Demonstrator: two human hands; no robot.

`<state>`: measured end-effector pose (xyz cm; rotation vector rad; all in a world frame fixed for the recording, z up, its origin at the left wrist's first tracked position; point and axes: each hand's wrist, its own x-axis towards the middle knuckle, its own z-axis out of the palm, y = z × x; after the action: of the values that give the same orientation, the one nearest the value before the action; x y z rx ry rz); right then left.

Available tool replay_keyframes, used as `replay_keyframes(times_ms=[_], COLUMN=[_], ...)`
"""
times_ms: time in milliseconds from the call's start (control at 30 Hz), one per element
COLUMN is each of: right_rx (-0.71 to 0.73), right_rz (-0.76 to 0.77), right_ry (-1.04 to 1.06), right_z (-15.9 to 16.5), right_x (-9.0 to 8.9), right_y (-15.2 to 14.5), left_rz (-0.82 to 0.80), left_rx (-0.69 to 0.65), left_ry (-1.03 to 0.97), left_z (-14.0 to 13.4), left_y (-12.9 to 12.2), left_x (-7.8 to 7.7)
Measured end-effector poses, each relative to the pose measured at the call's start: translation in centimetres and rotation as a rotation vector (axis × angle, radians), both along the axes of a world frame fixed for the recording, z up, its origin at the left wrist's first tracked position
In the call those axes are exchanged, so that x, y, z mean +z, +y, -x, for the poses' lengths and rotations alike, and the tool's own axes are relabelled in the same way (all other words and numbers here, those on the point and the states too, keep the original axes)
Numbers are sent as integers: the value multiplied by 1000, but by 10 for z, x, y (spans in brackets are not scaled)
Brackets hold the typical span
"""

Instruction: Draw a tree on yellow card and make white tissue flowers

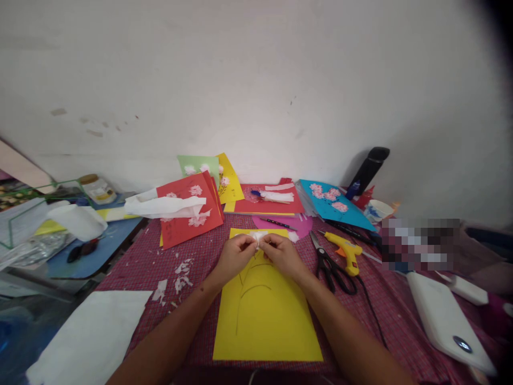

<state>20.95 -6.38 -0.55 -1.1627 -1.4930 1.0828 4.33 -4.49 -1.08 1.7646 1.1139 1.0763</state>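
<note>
Above the top part of a yellow sheet [276, 326] with dark curved stem lines drawn on it, my two hands meet. My left hand [237, 255] and my right hand [285, 256] both pinch a small piece of white tissue paper [257, 235] between thumb and fingers. Part of the tissue is hidden behind the fingertips. Just right of my right hand lie black-handled scissors [331, 267] and a yellow glue gun [347, 252]. Beyond my hands, a dark pen [278, 223] rests on a purple-pink piece [306, 229].
At the left are red cards with pink-white flowers [192, 230] under a white tissue strip [172, 207], torn scraps [182, 278] and white sheets [96, 331]. A blue flower card [336, 206], a black bottle [368, 168] and a white power bank [449, 321] stand or lie at the right.
</note>
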Motion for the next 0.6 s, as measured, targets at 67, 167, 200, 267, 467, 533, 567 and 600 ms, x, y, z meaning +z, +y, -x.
replay_keyframes(times_ms=[67,167,200,267,467,533,567,600], right_rx=[1,0,-3,-6,-11,-13,-13,-18], right_rz=[1,3,2,-1,-1,2,3,2], right_ry=[6,3,0,-9,-21,-15,-14,-17], right_z=[0,0,0,0,0,0,0,0], right_x=[1,1,1,0,0,0,0,0], right_y=[0,0,0,0,1,1,1,2], left_rz=[8,9,12,23,-22,-86,-119,-151], left_rx=[-10,-13,-15,-21,-2,12,14,12], left_ry=[-15,-34,-41,-61,-9,54,84,111], left_z=[0,0,-1,-1,0,1,1,2], left_y=[0,1,2,2,1,0,-1,-1], left_x=[-1,-2,-3,-4,0,1,2,3])
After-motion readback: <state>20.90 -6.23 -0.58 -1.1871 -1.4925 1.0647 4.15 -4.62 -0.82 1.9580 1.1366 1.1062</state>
